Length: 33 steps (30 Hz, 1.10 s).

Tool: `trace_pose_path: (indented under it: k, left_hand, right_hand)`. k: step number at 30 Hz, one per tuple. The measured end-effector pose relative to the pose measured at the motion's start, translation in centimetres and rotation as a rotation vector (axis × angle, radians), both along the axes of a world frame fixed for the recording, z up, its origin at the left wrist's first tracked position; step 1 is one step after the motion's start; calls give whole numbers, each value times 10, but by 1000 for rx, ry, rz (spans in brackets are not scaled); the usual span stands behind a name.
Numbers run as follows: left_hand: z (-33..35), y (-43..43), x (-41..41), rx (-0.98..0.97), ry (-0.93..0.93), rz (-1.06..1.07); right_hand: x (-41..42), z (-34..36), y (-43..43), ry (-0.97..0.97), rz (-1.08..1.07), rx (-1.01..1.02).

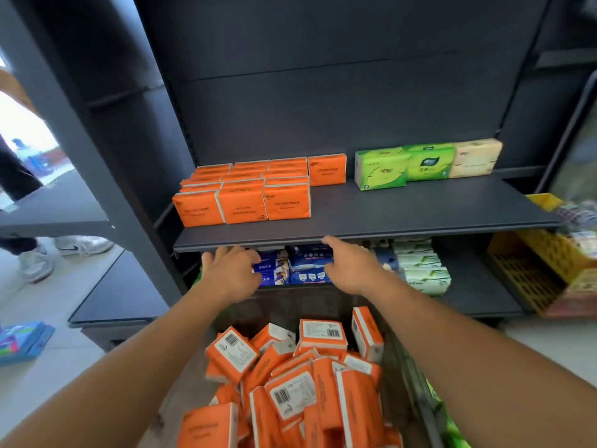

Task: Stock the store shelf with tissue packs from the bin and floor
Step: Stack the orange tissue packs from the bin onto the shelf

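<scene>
Two empty hands, left hand [231,273] and right hand [352,266], hang loosely open by the shelf [420,211] edge. Between placements, I'd say; next, grasp orange tissue packs [290,383] from the bin [399,360].

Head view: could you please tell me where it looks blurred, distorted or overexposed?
Head view: wide-angle distortion bends the shelf edge; the yellow crate at right is blurred; the opening at left is blown out; the shelved orange packs are sharp.

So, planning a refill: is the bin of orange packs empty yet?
No, many orange packs lie piled loosely in the bin.
</scene>
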<state>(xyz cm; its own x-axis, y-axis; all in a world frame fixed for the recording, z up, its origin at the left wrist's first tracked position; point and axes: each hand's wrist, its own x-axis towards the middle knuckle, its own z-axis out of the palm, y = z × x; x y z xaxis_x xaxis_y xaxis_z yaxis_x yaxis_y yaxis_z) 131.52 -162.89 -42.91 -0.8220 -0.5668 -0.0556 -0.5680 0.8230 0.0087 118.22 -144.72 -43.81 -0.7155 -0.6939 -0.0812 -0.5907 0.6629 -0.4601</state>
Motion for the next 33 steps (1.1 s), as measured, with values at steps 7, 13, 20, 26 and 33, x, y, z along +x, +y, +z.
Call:
trace_pose_path:
  k: [7,13,20,26,33]
  left_hand:
    - [-2,15,36,-46,-80,-8]
    - [-8,19,68,3,-63,50]
    - [-44,25,116,59,-177,116]
    - [-50,13,123,94,-141,118]
    - [-60,-2,111,135,-173,108]
  right_hand:
    - [45,9,25,97,162,150]
    - [65,9,40,82,162,126]
    - [63,2,41,54,140,219]
    - [89,-20,19,65,178,174]
    - [84,-41,9,54,206,253]
